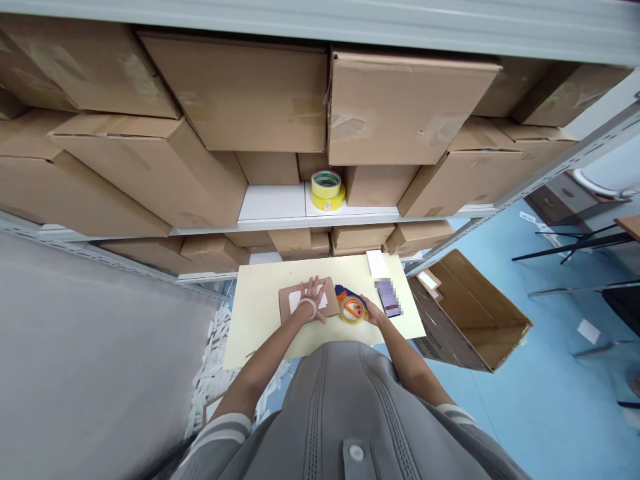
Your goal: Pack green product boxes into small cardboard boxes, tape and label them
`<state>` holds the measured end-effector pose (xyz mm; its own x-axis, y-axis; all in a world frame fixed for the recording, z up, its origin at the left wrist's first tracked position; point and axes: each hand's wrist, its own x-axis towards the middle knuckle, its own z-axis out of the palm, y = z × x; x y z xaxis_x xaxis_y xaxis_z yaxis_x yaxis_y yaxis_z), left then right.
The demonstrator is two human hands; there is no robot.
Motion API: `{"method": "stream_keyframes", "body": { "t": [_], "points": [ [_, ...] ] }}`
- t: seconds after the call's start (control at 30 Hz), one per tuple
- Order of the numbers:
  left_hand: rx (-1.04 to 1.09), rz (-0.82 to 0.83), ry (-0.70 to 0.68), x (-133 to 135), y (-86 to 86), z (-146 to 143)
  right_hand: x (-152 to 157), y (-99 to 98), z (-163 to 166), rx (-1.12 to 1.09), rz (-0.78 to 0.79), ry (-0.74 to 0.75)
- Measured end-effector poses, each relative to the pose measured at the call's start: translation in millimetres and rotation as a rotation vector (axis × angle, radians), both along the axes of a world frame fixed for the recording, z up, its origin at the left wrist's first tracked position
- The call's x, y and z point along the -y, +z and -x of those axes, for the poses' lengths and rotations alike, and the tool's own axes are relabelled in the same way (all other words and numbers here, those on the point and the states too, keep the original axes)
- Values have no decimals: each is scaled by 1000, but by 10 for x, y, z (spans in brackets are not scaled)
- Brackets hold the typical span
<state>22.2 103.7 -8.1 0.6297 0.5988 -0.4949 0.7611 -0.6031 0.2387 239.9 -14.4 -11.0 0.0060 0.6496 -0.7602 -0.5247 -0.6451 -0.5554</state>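
Note:
A small flat cardboard box [285, 301] with a white label [295, 300] lies on the pale yellow table [255, 287]. Fingers spread, my left hand [312, 299] rests on top of this box and covers part of the label. My right hand [371, 311] grips a tape dispenser [353, 308], blue and orange, with a roll of tape on it. The dispenser's front end is at the right edge of the box; I cannot tell whether it touches. Just right of my right hand lies a phone [389, 297], its screen blurred out.
White slips or a pad [377, 263] lie at the table's back right. Shelves [273, 203] ahead hold several cardboard boxes [410, 107] and two stacked tape rolls [327, 190]. An open carton [475, 313] stands on the floor at right. Paper scraps [213, 353] litter the left floor.

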Motion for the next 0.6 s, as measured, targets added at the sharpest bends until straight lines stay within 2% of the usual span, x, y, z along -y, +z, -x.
{"method": "stream_keyframes", "body": {
  "t": [0.17, 0.37, 0.6],
  "points": [
    [-8, -24, -27, -8, 48, 25, 179, -21, 54, 111, -232, -82],
    [72, -79, 2, 38, 70, 89, 172, 63, 17, 265, -237, 6],
    [80, -111, 63, -113, 84, 38, -14, 171, -232, 378, -286, 39]
  ]
}}
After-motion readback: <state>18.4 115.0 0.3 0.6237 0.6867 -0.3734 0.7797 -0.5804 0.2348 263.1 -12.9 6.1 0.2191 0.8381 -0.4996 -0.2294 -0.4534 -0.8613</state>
